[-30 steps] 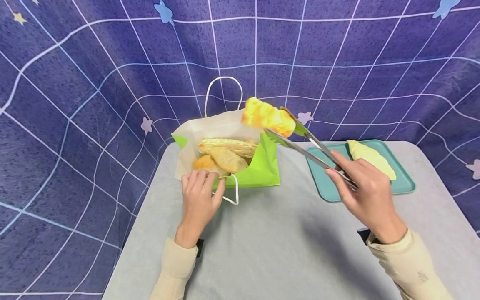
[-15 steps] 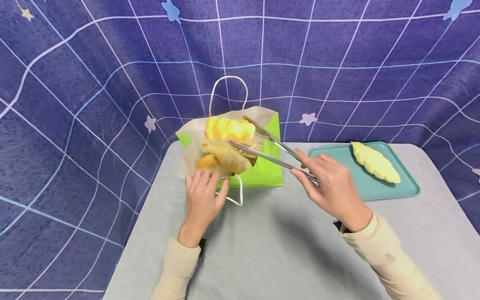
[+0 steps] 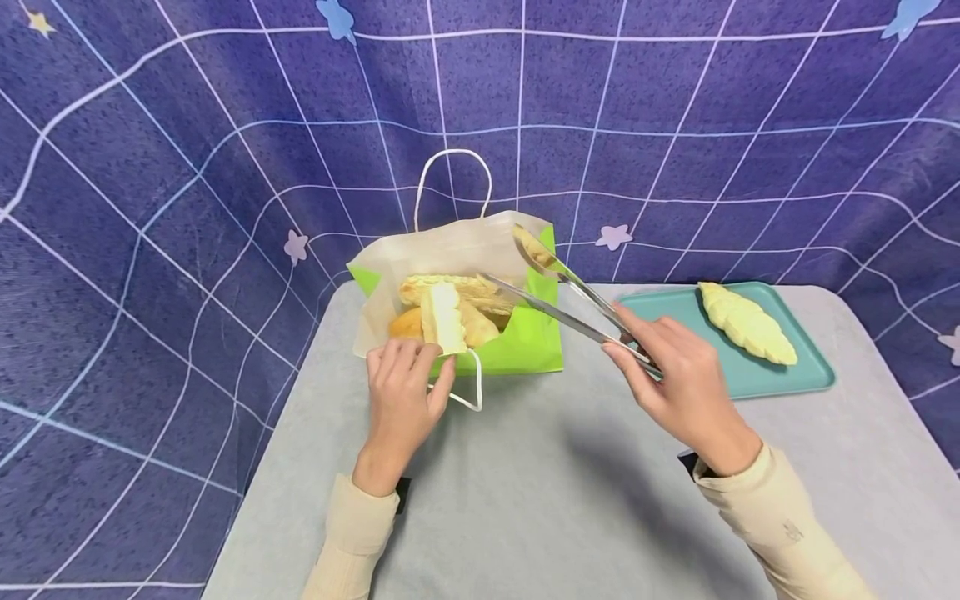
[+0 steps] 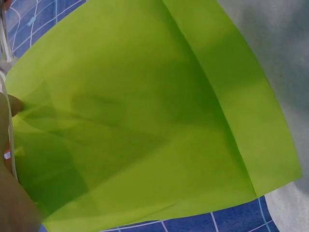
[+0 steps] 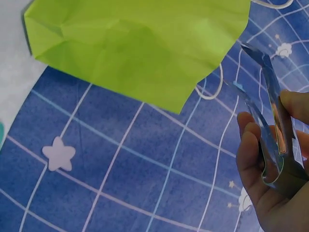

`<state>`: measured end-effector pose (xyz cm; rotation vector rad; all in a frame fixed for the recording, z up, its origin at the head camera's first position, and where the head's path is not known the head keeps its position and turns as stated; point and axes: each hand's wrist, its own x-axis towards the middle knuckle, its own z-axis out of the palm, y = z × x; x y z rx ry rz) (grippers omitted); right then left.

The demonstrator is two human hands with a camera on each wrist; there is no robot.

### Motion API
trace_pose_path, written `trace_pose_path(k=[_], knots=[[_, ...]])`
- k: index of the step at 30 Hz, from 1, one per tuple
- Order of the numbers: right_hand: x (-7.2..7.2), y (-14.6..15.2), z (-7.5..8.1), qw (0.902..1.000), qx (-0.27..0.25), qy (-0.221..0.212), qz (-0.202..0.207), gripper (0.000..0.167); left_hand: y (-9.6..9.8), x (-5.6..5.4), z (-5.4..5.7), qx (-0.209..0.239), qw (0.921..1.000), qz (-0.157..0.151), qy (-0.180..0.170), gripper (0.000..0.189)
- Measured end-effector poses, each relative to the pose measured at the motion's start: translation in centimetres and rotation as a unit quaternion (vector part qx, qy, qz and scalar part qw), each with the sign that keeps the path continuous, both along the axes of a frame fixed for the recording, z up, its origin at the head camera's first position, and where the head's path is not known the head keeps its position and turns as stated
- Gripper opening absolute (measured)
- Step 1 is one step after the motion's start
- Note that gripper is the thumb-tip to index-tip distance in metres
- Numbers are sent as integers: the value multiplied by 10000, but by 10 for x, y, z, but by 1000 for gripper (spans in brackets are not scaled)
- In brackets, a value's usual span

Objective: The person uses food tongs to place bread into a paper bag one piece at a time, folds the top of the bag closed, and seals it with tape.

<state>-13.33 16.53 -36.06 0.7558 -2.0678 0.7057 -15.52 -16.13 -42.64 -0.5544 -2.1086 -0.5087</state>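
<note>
A green paper bag (image 3: pixel 517 346) stands with its mouth open, several bread pieces inside. On top lies a pale bread piece (image 3: pixel 444 319), its near end by the front rim, over a long flaky bread (image 3: pixel 480 292). My left hand (image 3: pixel 402 379) grips the bag's front rim next to a white handle (image 3: pixel 478 387); the left wrist view shows mostly the bag's green side (image 4: pixel 130 116). In my right hand (image 3: pixel 678 383) are metal tongs (image 3: pixel 592 302), spread apart with nothing between their tips, above the bag's right side. The right wrist view shows the tongs (image 5: pixel 275 116) beside the bag.
A teal tray (image 3: pixel 813 375) at the right bears a pale croissant-shaped bread (image 3: pixel 750 325). The grey tabletop (image 3: pixel 525 500) stretches in front of the bag. Behind hangs a dark blue cloth (image 3: pixel 660 100) with a grid and stars.
The tongs carried a yellow bread piece leftward over the bag and let it go; it now lies inside, turned lengthwise. The tongs have drawn slightly back right. The left hand stays at the rim.
</note>
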Motion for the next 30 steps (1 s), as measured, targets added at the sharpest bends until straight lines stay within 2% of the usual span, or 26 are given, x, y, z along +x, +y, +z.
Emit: trace_pose_path(k=[9,19,24,30], knots=[[10,30,-4,9993,-246,-38,-278,43,2,1,-1,25,10000,0,51,23],[23,79,-21,9940,-247,-279,-1033,43,2,1,-2,67,9999,18,110,24],[31,105,-34,9879,-200,-435,-1476,43,3,2,-1,65,9999,47,71,24],[41,139,-50,9741,143,-747,-2128,51,3,2,-1,63,10000,42,35,25]])
